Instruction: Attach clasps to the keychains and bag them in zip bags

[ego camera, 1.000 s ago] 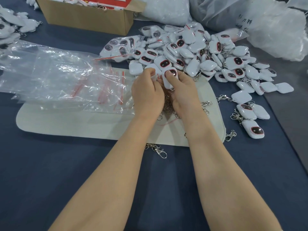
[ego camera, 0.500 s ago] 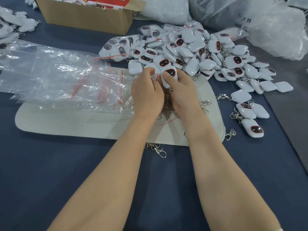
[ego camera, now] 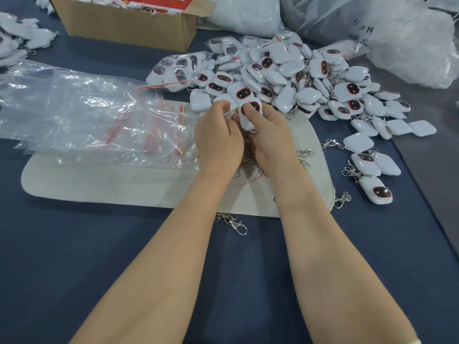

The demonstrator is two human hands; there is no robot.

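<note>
My right hand (ego camera: 269, 136) grips a white keychain (ego camera: 249, 115) with a dark red-rimmed oval, thumb pressed on its face. My left hand (ego camera: 218, 137) is curled right beside it, fingertips pinching something small at the keychain's edge; what it pinches is hidden. Both hands hover over a heap of metal clasps (ego camera: 248, 160) on the grey mat (ego camera: 99, 184). A big pile of white keychains (ego camera: 310, 80) lies just beyond the hands. Clear zip bags with red strips (ego camera: 99, 120) are spread to the left.
A cardboard box (ego camera: 129, 26) stands at the back left. Large plastic sacks (ego camera: 397, 33) fill the back right. Loose clasps (ego camera: 236, 223) lie on the blue cloth near the mat's front edge, and several keychains with clasps (ego camera: 372, 175) sit at the right.
Both hands stay in the same spot over the clasps, with only small finger movements around the held keychain.
</note>
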